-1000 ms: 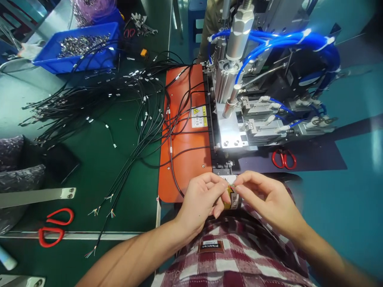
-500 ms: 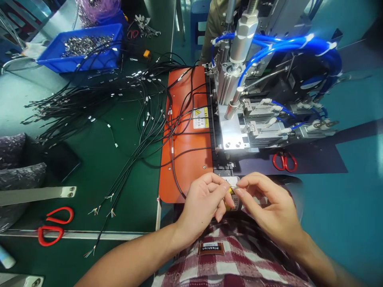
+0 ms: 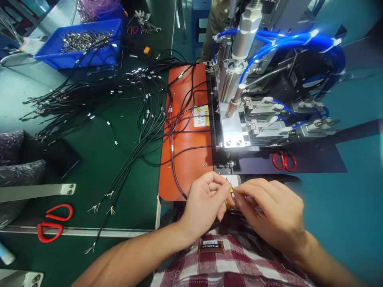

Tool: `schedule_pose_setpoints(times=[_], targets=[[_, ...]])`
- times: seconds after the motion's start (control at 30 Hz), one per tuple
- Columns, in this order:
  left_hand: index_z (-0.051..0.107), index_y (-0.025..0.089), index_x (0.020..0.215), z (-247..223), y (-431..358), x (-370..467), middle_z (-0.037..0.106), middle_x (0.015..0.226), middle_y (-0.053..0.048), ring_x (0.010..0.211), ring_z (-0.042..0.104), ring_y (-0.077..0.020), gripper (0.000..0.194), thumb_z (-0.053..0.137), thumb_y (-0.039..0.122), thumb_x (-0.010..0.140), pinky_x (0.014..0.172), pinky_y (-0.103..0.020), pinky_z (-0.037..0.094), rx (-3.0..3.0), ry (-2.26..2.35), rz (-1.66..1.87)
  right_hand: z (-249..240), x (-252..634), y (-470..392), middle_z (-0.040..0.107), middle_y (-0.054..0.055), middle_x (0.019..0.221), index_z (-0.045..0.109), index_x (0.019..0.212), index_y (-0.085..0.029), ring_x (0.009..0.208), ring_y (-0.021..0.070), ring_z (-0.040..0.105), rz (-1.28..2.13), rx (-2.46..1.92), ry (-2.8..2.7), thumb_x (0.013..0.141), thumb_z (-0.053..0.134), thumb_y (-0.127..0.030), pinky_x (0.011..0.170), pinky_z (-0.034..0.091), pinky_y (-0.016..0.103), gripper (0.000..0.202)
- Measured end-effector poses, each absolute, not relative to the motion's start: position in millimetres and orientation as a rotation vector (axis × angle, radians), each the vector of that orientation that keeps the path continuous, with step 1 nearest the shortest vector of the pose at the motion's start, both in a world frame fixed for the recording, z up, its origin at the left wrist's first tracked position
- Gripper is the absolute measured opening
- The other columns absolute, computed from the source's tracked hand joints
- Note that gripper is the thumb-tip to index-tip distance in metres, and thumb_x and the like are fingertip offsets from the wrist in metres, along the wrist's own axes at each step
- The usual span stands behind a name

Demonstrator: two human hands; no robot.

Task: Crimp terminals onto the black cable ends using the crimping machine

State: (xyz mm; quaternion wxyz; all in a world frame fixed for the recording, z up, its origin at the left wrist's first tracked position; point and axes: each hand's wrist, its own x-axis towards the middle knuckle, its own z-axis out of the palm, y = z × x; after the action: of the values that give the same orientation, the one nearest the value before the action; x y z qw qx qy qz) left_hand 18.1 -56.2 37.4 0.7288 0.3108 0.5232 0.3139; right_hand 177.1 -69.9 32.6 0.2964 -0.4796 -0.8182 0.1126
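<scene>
A black cable (image 3: 177, 181) curves down over the orange plate (image 3: 191, 159) and disappears beneath my left hand (image 3: 208, 199), whose thumb and index finger are pinched on its end. My right hand (image 3: 271, 211) meets it from the right, thumb and fingertips pressed together on what looks like a thin wire at the cable's end. The fingertips nearly touch, and they hide most of what is between them. Just behind them is a white and yellow label (image 3: 236, 180) on the machine. Other black cables (image 3: 131, 157) with bared, coloured wire ends lie on the green table to the left.
A metal press machine (image 3: 233, 127) with blue air hoses (image 3: 299, 40) stands ahead. Red-handled scissors (image 3: 285, 160) lie to its right, another red-handled pair (image 3: 55, 223) at left. A blue bin (image 3: 80, 61) of small metal parts sits at the back left. A person (image 3: 214, 30) is behind the machine.
My right hand has rolled over, its back now turned more upward, and its fingers have closed tighter at the tips. My left hand stays nearly in place.
</scene>
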Motion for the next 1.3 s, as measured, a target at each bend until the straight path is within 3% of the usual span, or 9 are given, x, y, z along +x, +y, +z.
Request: schedule_pose_setpoints(times=[0.2,0.43,0.57,0.83,1.13,1.3], targets=[[0.054,0.015,0.082,32,-61,17,0.061,0.061,0.000,0.036,0.044,-0.0031,0.024,0.061,0.037,0.086,0.038,-0.015,0.032,0.717,1.114,0.648,36,177,-68,0.061,0.003,0.073,0.054,0.080,-0.019,0.058,0.0151,0.048,0.479,-1.426,-2.168,0.095,0.047,-0.017,0.058,0.034,0.031,0.017],[0.055,0.013,0.082,37,-59,17,0.061,0.062,0.000,0.038,0.044,-0.0032,0.023,0.062,0.035,0.085,0.038,-0.015,0.033,0.729,1.081,0.606,43,183,-62,0.053,-0.002,0.065,0.052,0.078,-0.022,0.055,0.0133,0.045,1.387,-1.582,-1.688,0.097,0.044,-0.032,0.051,0.034,0.026,0.023],[0.054,0.013,0.077,40,-55,17,0.059,0.057,0.001,0.034,0.041,-0.0027,0.022,0.061,0.032,0.085,0.035,-0.014,0.028,0.704,1.129,0.582,39,181,-59,0.052,-0.002,0.066,0.054,0.078,-0.020,0.057,0.0123,0.046,1.664,-1.496,-1.328,0.093,0.051,-0.038,0.051,0.038,0.024,0.025],[0.055,0.013,0.076,40,-53,16,0.061,0.058,0.000,0.034,0.040,-0.0017,0.020,0.060,0.030,0.086,0.036,-0.013,0.026,0.676,1.147,0.590,34,178,-62,0.059,0.001,0.072,0.063,0.082,-0.018,0.059,0.0130,0.050,1.604,-1.503,-1.174,0.087,0.059,-0.039,0.050,0.041,0.023,0.022],[0.053,0.013,0.077,38,-53,15,0.061,0.058,0.000,0.034,0.042,-0.0015,0.019,0.059,0.029,0.087,0.035,-0.012,0.024,0.653,1.123,0.605,25,174,-64,0.048,-0.004,0.060,0.060,0.075,-0.018,0.052,0.0102,0.040,1.594,-1.465,-1.149,0.085,0.062,-0.037,0.046,0.034,0.022,0.021],[0.049,0.015,0.083,35,-53,14,0.061,0.062,0.002,0.034,0.042,-0.0007,0.017,0.057,0.029,0.090,0.036,-0.011,0.023,0.589,1.069,0.696,25,169,-61,0.050,-0.003,0.062,0.060,0.075,-0.018,0.051,0.0103,0.040,1.619,-1.470,-1.110,0.084,0.062,-0.040,0.044,0.034,0.022,0.024]])
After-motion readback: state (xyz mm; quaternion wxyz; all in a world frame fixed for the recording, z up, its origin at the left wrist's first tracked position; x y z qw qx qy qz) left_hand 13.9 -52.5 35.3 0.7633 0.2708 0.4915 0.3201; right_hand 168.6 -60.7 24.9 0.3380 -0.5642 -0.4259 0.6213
